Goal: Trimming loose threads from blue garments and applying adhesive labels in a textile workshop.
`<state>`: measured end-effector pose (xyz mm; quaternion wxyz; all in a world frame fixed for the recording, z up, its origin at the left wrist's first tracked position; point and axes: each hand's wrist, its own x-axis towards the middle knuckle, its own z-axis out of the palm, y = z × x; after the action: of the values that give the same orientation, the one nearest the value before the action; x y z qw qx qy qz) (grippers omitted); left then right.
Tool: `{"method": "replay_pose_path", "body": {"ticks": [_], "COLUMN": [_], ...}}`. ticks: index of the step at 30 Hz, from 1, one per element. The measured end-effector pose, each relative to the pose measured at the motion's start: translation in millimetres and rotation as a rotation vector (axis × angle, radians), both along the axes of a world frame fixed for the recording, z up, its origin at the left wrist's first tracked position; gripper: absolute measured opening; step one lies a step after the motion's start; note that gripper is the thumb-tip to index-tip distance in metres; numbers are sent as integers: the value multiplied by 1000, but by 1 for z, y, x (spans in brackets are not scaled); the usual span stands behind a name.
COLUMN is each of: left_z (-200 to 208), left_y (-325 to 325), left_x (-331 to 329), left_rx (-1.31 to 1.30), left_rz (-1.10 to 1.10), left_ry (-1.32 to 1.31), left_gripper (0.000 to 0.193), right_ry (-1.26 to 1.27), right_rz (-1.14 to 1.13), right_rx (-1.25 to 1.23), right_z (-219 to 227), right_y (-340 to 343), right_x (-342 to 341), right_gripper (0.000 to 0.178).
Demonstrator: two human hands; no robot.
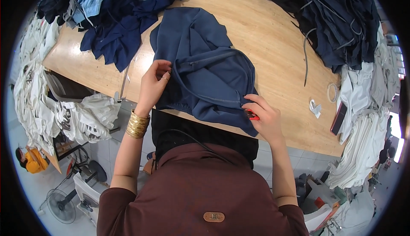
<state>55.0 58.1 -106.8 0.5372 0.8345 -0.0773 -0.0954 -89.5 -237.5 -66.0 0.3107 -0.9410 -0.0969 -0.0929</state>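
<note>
A dark blue-grey garment (200,35) lies spread and rumpled on the wooden table in front of me, its seamed opening facing up. At its left side my left hand (156,82) is closed, with thumb and fingers pinching the edge of the cloth. My right hand (265,118) is at the garment's lower right edge, thumb and forefinger meeting at the seam. Red-handled thread snips (254,117) are tucked in that hand's curled fingers; their blades are mostly hidden.
Navy garments (124,18) are heaped at the far left, dark garments with drawcords (337,18) at the far right. A tape roll (332,93), a paper scrap (314,108) and a phone (338,118) lie near white cloth stacks (356,146). A fan (62,205) stands lower left.
</note>
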Motion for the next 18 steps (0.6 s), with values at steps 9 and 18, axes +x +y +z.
{"method": "replay_pose_path", "body": {"ticks": [9,18], "left_z": [27,30], "left_y": [-36,-43], "left_x": [8,11], "left_rx": [223,-469], "left_rz": [-68,-123], "left_ry": [-446,406], "left_gripper": [30,17], "right_ry": [49,86], "right_rz": [-37,-114], "right_rx": [18,63], "right_z": [-4,8], "right_y": [6,3], "right_x": [-9,-9], "right_gripper": [27,31]}}
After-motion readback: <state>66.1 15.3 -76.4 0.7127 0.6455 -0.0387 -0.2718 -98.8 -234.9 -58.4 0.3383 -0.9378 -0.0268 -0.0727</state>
